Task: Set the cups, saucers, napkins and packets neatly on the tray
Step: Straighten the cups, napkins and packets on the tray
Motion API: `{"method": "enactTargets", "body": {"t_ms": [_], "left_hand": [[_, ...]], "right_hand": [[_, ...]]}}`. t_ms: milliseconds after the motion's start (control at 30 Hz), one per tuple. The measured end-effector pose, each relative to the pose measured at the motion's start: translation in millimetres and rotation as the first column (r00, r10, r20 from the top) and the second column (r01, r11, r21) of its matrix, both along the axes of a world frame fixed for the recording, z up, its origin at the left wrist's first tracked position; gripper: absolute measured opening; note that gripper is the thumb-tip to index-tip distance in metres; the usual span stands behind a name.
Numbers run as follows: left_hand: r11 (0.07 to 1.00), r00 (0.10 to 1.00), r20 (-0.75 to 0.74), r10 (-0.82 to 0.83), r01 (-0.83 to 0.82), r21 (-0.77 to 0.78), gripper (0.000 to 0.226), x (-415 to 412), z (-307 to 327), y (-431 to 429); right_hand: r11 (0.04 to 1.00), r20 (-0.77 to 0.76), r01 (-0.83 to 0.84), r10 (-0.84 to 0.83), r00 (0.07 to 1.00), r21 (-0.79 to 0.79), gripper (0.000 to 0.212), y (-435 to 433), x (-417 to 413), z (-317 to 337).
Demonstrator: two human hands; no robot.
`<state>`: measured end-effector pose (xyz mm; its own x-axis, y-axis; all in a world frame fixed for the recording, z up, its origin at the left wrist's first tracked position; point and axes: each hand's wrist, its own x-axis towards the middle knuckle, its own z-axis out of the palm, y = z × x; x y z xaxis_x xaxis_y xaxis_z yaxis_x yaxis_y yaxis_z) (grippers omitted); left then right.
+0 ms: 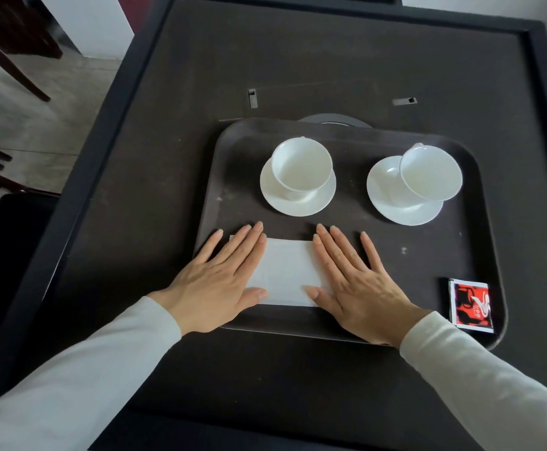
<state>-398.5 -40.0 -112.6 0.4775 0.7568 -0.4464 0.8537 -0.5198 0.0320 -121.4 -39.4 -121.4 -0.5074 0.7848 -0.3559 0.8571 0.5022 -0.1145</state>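
nearest to me, two pale long sleeves [109, 369] reach in over the dark brown square table [298, 385] with its raised black rim, toward the dark brown rounded plastic tray [395, 255], my landmark.

the white folded paper napkin [286, 271] lies flat on the tray floor at the tray's near edge, left of its middle. the left hand [213, 281] lies flat on the napkin's left end, fingers straight and slightly spread, thumb tip on the paper. the right hand [360, 288] lies flat on the napkin's right end in the same way, fingers fanned. neither hand curls around anything; both rest palm down.

in the tray's near right corner sits a small stack of square red, black and white packets [470, 305], touching nothing else. how many are in it i cannot tell.

in the tray's far half two round white ceramic saucers stand side by side, apart. the left saucer [298, 205] carries a white ceramic cup, the left cup [301, 167], upright, centred and empty. on the right saucer [402, 211] the right cup [431, 174] tilts off centre, its rim overhanging the saucer's right side.

just beyond the tray's far rim a dark grey round disc [334, 120] peeks out, partly hidden by the tray.
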Motion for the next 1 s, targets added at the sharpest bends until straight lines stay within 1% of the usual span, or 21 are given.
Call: {"method": "enactTargets", "body": {"t_ms": [67,100,167,233,300,367,433,467,500,533,567,600,633,733,767,833,900,1000], "left_hand": [[1.0,1.0,-0.016,-0.004,0.004,0.003,0.084,0,1,1],[1.0,1.0,-0.023,-0.01,0.01,0.004,0.084,0,2,2],[1.0,1.0,-0.022,-0.008,0.008,0.009,0.085,1,6,2],[1.0,0.999,-0.022,0.029,-0.028,0.006,0.086,5,11,1],[0.998,0.998,0.002,0.065,-0.065,0.011,0.086,12,19,0],[0.995,0.994,0.083,0.074,-0.078,0.054,0.084,26,29,-2],[0.973,0.97,0.244,0.019,-0.074,0.219,0.073,49,41,-5],[0.945,0.938,0.346,-0.018,-0.097,0.312,0.063,64,44,-8],[0.917,0.888,0.458,-0.041,-0.148,0.37,0.052,80,44,-11],[0.92,0.832,0.554,-0.009,-0.21,0.33,0.044,96,45,-13],[0.941,0.775,0.627,0.076,-0.263,0.211,0.039,113,47,-15],[0.948,0.724,0.666,0.18,-0.308,0.077,0.036,130,48,-16],[0.941,0.683,0.681,0.266,-0.336,-0.031,0.035,146,47,-16],[0.892,0.585,0.686,0.433,-0.386,-0.234,0.033,193,39,-17],[0.87,0.558,0.676,0.481,-0.399,-0.289,0.033,207,37,-17],[0.834,0.526,0.652,0.547,-0.414,-0.366,0.032,230,31,-20],[0.808,0.506,0.631,0.588,-0.416,-0.418,0.032,248,27,-21],[0.761,0.464,0.604,0.648,-0.431,-0.485,0.032,264,23,-19]], "right_hand": [[1.0,-0.025,-0.006,0.006,1.0,-0.015,0.079,0,-1,1],[0.999,-0.081,0.009,-0.013,0.997,-0.043,0.079,1,-1,2],[0.989,-0.252,0.069,-0.101,0.963,-0.134,0.077,2,1,9],[0.972,-0.436,0.143,-0.214,0.874,-0.189,0.075,2,7,16],[0.95,-0.558,0.245,-0.311,0.769,-0.193,0.069,-3,19,23],[0.931,-0.626,0.354,-0.327,0.708,-0.086,0.053,-7,36,30],[0.895,-0.673,0.442,-0.295,0.678,0.053,0.032,-11,56,34],[0.874,-0.684,0.481,-0.305,0.662,0.075,0.023,-12,66,35],[0.857,-0.686,0.512,-0.34,0.643,0.056,0.017,-14,77,37],[0.843,-0.679,0.537,-0.381,0.627,0.024,0.014,-14,87,39],[0.83,-0.666,0.558,-0.41,0.623,0.011,0.012,-15,97,41],[0.815,-0.646,0.579,-0.429,0.632,0.025,0.011,-15,108,42],[0.796,-0.617,0.603,-0.451,0.644,0.047,0.011,-15,117,43],[0.751,-0.513,0.654,-0.528,0.676,0.09,0.017,-17,146,45],[0.762,-0.486,0.64,-0.523,0.7,0.102,0.02,-19,155,45],[0.819,-0.436,0.567,-0.48,0.761,0.088,0.03,-24,172,45],[0.865,-0.361,0.501,-0.454,0.815,0.042,0.047,-26,187,47],[0.899,-0.261,0.437,-0.426,0.866,-0.016,0.071,-27,202,47]]}}
